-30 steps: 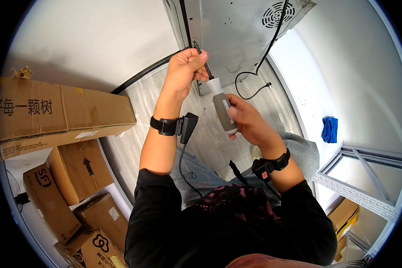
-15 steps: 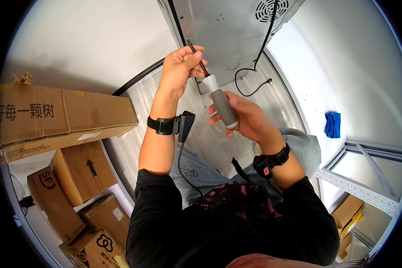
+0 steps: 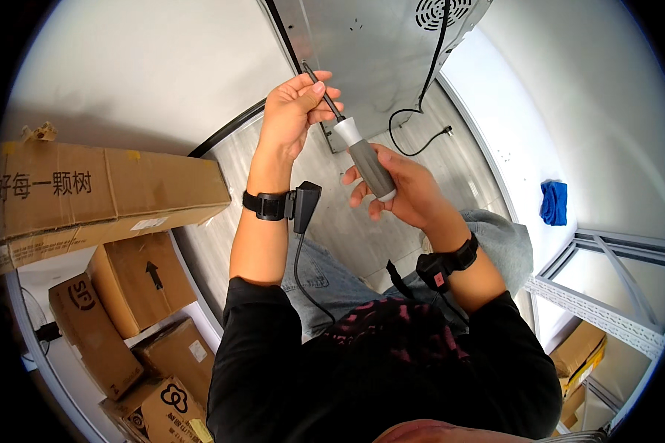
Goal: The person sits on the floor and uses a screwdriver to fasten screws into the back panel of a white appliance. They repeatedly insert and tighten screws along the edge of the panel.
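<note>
A screwdriver [image 3: 372, 171] with a grey grip and a white collar slants up and to the left. Its dark shaft passes through the fingers of my left hand [image 3: 288, 114], which pinch it between thumb and fingertips. The tip meets, or lies very near, the left edge of a metal cabinet panel [image 3: 362, 70]; whether it sits in a screw is too small to tell. My right hand [image 3: 414, 190] holds the grip near its butt end, thumb along the upper side and fingers curled beneath.
A black power cord [image 3: 421, 111] hangs down the panel, its plug near the floor. Cardboard boxes [image 3: 111, 181] stand on a shelf at the left. At the right are a blue cloth [image 3: 553, 203] and a metal rack [image 3: 606, 314]. Straps with devices circle both my wrists.
Both hands and the screwdriver have shifted slightly up and to the left in the picture, along with the panel. The right hand's fingers have moved a little on the grip.
</note>
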Action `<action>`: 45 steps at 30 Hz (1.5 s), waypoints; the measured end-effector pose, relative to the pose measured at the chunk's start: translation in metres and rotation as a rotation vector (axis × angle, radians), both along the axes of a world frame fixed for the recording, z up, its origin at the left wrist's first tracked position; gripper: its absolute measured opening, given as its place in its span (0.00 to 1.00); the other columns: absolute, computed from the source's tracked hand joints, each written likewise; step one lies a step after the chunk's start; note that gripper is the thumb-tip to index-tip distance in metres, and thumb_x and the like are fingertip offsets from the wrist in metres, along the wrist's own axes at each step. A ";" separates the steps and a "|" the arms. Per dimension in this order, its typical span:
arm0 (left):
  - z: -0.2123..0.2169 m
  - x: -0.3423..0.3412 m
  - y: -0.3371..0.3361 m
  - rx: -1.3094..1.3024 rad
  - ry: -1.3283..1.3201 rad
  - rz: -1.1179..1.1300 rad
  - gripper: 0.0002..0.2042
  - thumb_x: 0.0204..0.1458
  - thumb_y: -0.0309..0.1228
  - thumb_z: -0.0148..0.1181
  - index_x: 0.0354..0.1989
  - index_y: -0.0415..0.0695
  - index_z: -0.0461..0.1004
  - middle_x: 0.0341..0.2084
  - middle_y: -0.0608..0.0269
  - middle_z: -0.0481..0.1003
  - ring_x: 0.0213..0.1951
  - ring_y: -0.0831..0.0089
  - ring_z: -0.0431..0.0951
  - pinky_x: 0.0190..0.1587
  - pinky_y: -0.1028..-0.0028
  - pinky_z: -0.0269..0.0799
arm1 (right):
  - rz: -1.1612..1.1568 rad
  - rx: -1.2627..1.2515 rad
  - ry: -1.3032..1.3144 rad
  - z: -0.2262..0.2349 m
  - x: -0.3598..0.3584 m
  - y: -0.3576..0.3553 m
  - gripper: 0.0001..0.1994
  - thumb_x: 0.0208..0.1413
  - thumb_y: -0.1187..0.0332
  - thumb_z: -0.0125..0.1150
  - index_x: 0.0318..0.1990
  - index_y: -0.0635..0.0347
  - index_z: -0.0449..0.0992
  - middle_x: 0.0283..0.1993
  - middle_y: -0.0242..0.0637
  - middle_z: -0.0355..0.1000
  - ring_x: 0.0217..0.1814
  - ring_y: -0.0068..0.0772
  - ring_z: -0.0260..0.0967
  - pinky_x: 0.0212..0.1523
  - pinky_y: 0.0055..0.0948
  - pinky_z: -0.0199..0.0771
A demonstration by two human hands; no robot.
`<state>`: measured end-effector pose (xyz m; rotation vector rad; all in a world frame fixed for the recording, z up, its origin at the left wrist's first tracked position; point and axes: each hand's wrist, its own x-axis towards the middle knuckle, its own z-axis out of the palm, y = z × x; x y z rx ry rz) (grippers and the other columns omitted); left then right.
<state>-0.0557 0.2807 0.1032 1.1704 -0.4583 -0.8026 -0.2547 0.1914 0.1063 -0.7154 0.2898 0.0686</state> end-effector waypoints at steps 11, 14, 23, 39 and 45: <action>-0.002 -0.001 -0.003 0.013 -0.008 0.048 0.13 0.56 0.29 0.55 0.47 0.37 0.69 0.28 0.60 0.76 0.28 0.73 0.79 0.30 0.79 0.77 | -0.129 -0.302 0.039 -0.012 0.001 0.007 0.25 0.49 0.73 0.63 0.55 0.64 0.62 0.37 0.34 0.67 0.32 0.22 0.67 0.29 0.21 0.70; -0.004 -0.002 -0.005 0.007 -0.059 0.058 0.14 0.55 0.29 0.56 0.48 0.37 0.68 0.28 0.61 0.76 0.28 0.73 0.78 0.30 0.79 0.77 | -0.154 -0.390 0.057 -0.014 0.001 0.007 0.25 0.48 0.71 0.65 0.54 0.63 0.62 0.37 0.32 0.66 0.33 0.21 0.67 0.29 0.20 0.69; -0.003 -0.003 -0.003 0.002 -0.062 0.026 0.16 0.55 0.27 0.55 0.51 0.37 0.65 0.30 0.58 0.77 0.29 0.71 0.79 0.30 0.79 0.77 | -0.159 -0.216 0.046 -0.013 -0.001 0.006 0.24 0.54 0.68 0.57 0.56 0.63 0.58 0.42 0.42 0.67 0.35 0.29 0.72 0.27 0.24 0.70; -0.007 -0.007 -0.010 -0.066 0.022 0.178 0.18 0.63 0.39 0.41 0.46 0.35 0.68 0.35 0.52 0.77 0.30 0.67 0.80 0.30 0.76 0.77 | -0.188 -0.246 0.077 -0.022 -0.004 0.004 0.18 0.56 0.68 0.52 0.54 0.62 0.60 0.39 0.40 0.69 0.30 0.27 0.71 0.26 0.23 0.67; -0.008 -0.005 -0.019 0.021 -0.055 0.293 0.17 0.62 0.40 0.45 0.39 0.37 0.72 0.30 0.55 0.78 0.28 0.70 0.79 0.29 0.78 0.74 | -0.198 -0.231 0.075 -0.022 -0.003 0.003 0.19 0.56 0.67 0.53 0.53 0.63 0.60 0.39 0.40 0.69 0.29 0.26 0.70 0.26 0.22 0.66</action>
